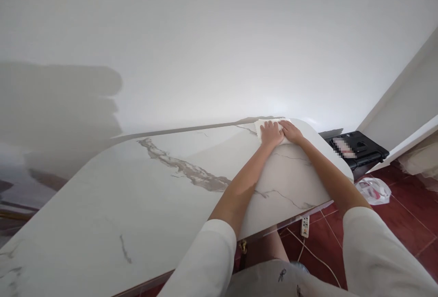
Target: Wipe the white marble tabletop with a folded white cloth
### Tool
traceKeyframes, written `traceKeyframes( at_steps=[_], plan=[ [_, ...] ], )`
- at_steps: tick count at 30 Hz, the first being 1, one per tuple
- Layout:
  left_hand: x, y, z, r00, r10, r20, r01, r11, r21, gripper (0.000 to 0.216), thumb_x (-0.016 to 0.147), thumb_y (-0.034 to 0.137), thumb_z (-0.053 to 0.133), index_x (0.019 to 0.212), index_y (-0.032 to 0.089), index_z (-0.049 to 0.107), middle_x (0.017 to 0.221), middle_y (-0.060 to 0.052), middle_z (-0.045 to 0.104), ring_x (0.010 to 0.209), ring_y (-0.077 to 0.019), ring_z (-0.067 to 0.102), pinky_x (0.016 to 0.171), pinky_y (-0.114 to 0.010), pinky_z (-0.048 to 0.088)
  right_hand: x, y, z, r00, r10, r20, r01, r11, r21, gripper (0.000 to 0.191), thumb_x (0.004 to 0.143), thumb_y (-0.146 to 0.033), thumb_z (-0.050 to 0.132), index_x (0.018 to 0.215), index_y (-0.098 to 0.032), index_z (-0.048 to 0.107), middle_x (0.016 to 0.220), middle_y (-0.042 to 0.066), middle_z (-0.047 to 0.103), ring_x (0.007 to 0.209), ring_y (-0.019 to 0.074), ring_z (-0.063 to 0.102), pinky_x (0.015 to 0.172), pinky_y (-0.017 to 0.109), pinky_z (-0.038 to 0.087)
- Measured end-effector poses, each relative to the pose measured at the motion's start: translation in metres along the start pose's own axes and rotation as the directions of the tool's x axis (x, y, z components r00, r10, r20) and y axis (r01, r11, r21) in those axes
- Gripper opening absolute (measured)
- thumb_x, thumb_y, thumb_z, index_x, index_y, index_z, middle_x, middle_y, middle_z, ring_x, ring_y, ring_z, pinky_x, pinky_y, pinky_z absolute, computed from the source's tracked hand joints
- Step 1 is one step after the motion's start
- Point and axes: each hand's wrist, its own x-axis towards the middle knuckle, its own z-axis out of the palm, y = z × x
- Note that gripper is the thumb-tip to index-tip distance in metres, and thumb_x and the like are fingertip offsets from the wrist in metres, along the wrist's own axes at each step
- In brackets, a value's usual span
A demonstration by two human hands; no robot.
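Hands (271, 132) (290, 131) flat on soft white cloth (262, 125), glossy veined marble table (137, 187).

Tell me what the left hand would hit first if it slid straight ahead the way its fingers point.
Likely the wall: the left hand lies flat on the white cloth near the table far edge.

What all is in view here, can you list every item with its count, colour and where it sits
Cloth: one, white, flat at the far edge of the table under both hands.
Marble-look table: one, white with grey-brown veins, fills the middle of the view.
Wall: one, white, behind the table.
Black device: one, beyond the table's right end, label blurred.
Plastic bag: one, clear with red print, on the floor at right.
Power strip: one, white, on the floor under the table edge, white cord trailing.
Floor tiles: dark red, lower right.
Left hand: pressed flat on the cloth.
Right hand: flat on the cloth beside it.
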Motion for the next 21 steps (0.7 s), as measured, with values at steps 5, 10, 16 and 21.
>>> traceKeyframes(
  at_steps=[5,10,16,21],
  plan=[
    [-0.03,0.012,-0.007,0.999,0.045,0.01,-0.045,0.998,-0.032,0.038,0.094,0.034,0.036,0.125,0.017,0.052,0.137,-0.014,0.051,0.129,-0.0294,0.041,0.104,-0.044,0.033,-0.039,-0.01,-0.01,0.999,0.041,0.001,-0.041,0.999,-0.032,0.053,0.095,-0.028,0.028,0.144,-0.021,0.046,0.155,0.002,0.039,0.146,0.0227,0.028,0.122,0.046,0.024],
    [-0.063,0.023,-0.014,0.997,0.08,0.016,-0.079,0.996,-0.046,0.039,0.094,0.035,0.036,0.125,0.017,0.052,0.136,-0.014,0.051,0.129,-0.0301,0.04,0.106,-0.046,0.032,-0.075,-0.014,-0.015,0.999,0.034,-0.023,-0.035,0.998,-0.058,0.053,0.095,-0.028,0.029,0.144,-0.019,0.047,0.155,0.004,0.04,0.146,0.0234,0.029,0.123,0.046,0.021],
    [-0.099,0.039,-0.021,0.997,0.071,0.019,-0.07,0.997,-0.037,0.041,0.095,0.035,0.034,0.128,0.017,0.051,0.136,-0.014,0.05,0.13,-0.0305,0.039,0.107,-0.047,0.031,-0.111,-0.011,-0.019,0.999,-0.034,-0.037,0.032,0.997,-0.075,0.053,0.095,-0.029,0.029,0.144,-0.02,0.047,0.153,0.003,0.042,0.145,0.0236,0.031,0.123,0.048,0.021],
    [-0.136,0.059,-0.028,0.999,0.01,0.052,-0.008,0.999,-0.039,0.048,0.095,0.033,0.032,0.134,0.01,0.047,0.145,-0.02,0.043,0.135,-0.0347,0.034,0.109,-0.051,0.03,-0.143,-0.009,-0.023,0.99,-0.139,-0.015,0.137,0.986,-0.091,0.053,0.096,-0.03,0.028,0.144,-0.019,0.047,0.152,0.005,0.044,0.145,0.0228,0.032,0.123,0.047,0.024]
  ],
)
